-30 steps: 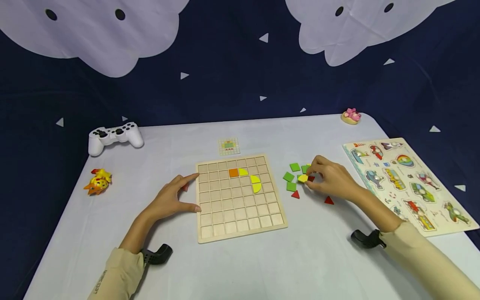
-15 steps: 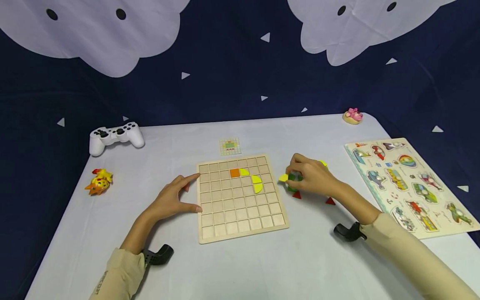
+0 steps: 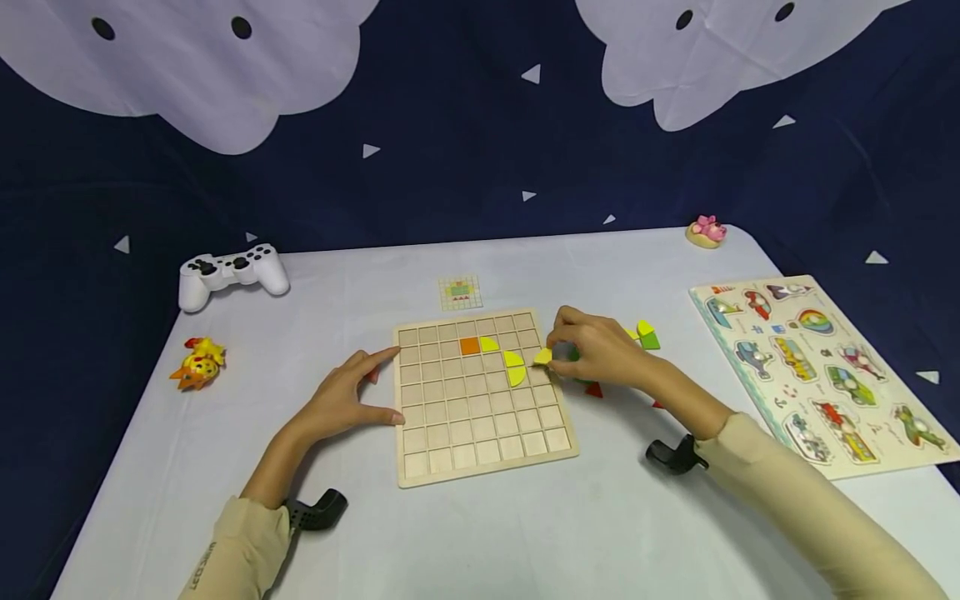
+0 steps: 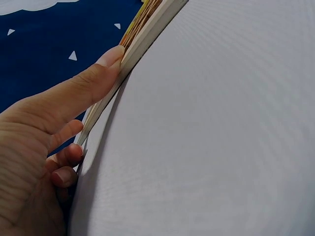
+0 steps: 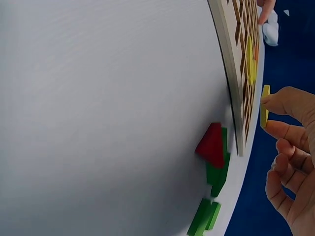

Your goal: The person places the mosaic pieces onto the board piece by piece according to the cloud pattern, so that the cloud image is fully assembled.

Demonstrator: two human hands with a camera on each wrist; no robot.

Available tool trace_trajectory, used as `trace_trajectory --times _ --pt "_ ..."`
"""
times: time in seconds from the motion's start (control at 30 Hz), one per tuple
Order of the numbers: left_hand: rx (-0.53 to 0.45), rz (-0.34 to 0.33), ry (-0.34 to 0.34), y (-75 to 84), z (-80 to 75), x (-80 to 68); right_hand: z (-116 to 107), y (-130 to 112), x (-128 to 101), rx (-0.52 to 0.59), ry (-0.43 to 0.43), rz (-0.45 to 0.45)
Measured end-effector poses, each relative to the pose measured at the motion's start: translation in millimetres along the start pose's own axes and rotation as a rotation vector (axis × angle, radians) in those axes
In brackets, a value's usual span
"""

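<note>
My right hand (image 3: 600, 354) pinches a small yellow piece (image 3: 542, 356) between thumb and forefinger, held by its thin edges just above the right border of the wooden grid board (image 3: 480, 450); in the right wrist view the piece (image 5: 265, 105) stands edge-on between my fingertips, clear of the board (image 5: 227, 59). I judge it a flat, rigid, very light tile with smooth painted faces, apt to slip or twist if held by the faces, so a narrow pinch across opposite edges suits it and leaves the underside free to drop into a square cell. It should not be fragile. My left hand (image 3: 347, 398) lies open on the worktop (image 3: 525, 533), forefinger and thumb straight against the board's left edge; the left wrist view shows the thumb (image 4: 83, 83) pressed to that edge, steadying it. On the board sit an orange square (image 3: 469, 346) and three yellow curved pieces (image 3: 512, 367). Loose green pieces (image 5: 211, 172) and a red triangle (image 5: 211, 145) lie on the worktop just right of the board. A small pattern card (image 3: 458, 292) lies beyond the board; its print is too small to read. Writing runs along my left sleeve (image 3: 197, 575), not legible. The vehicle peg puzzle (image 3: 817, 367) bears small words I cannot make out.
</note>
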State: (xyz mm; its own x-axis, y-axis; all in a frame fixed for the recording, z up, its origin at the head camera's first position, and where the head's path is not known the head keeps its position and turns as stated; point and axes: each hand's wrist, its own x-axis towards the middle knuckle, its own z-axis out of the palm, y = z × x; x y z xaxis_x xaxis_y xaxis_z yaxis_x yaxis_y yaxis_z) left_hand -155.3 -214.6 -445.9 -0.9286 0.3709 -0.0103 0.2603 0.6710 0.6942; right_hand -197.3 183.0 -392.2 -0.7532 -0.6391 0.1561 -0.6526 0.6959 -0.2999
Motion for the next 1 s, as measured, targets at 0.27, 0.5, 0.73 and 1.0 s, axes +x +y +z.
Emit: trace_trajectory --times 0.27,0.5,0.73,1.0 --pt "-0.004 -0.001 -0.001 0.5 -0.2 -0.5 3.5 -8.5 16.8 -0.014 -0.006 -0.048" --pt "0.001 0.001 0.003 1.0 -1.4 -0.4 4.7 -18.0 33.2 -0.02 -0.022 -0.094" --pt "0.004 -0.01 -0.007 1.7 -1.4 0.1 11.4 -25.5 47.3 -0.04 -0.047 -0.123" --pt "0.012 -0.003 -0.007 0.0 -0.8 0.3 19.1 -34.6 60.4 -0.054 -0.067 -0.143"
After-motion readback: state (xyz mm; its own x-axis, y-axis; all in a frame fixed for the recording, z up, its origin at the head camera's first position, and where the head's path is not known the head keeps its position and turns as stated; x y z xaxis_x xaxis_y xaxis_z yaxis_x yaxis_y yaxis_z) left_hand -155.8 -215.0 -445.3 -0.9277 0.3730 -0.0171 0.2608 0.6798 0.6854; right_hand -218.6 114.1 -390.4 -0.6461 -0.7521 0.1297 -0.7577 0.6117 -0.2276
